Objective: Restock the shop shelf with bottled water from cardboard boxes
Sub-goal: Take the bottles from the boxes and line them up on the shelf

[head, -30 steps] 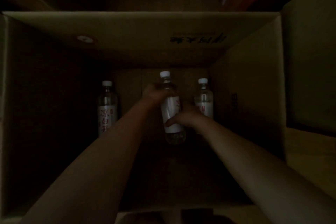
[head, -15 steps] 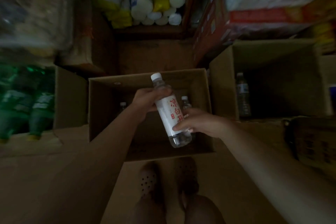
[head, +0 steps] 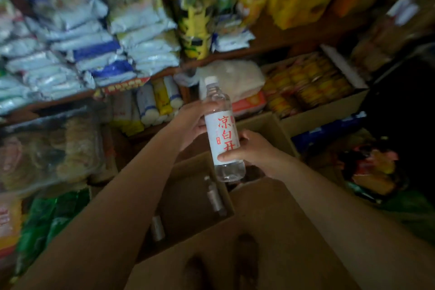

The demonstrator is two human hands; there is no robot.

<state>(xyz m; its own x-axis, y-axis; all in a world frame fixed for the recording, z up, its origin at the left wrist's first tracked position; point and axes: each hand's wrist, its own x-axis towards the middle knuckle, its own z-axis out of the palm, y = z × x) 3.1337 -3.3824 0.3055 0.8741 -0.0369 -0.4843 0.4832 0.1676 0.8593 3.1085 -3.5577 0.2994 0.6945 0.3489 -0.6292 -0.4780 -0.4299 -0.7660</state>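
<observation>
Bottle: one water bottle [head: 223, 129] with a white cap and red writing is held up in the air, nearly upright, above the open cardboard box [head: 195, 198].
Left hand: the left hand [head: 190, 125] holds the bottle near its top part. Its grip is curled round the bottle's shoulder.
Right hand: the right hand [head: 249, 148] holds the lower part. Its grip is wrapped round the label, with the thumb across the front.
Box: two more bottles [head: 215, 195] stand inside the box, down in the dark. They are hard to see well.
Shelves: the shop shelves [head: 270, 45] behind are packed with bags, rolls and packs. The picture is blurry there, so I cannot tell where the water goes.
Step now: I think the bottle is out of the box and on its way to a shelf.
Next move: it seems the person needs to find a free spot on a shelf, carry the bottle there, stand it up straight, and then let go.
</observation>
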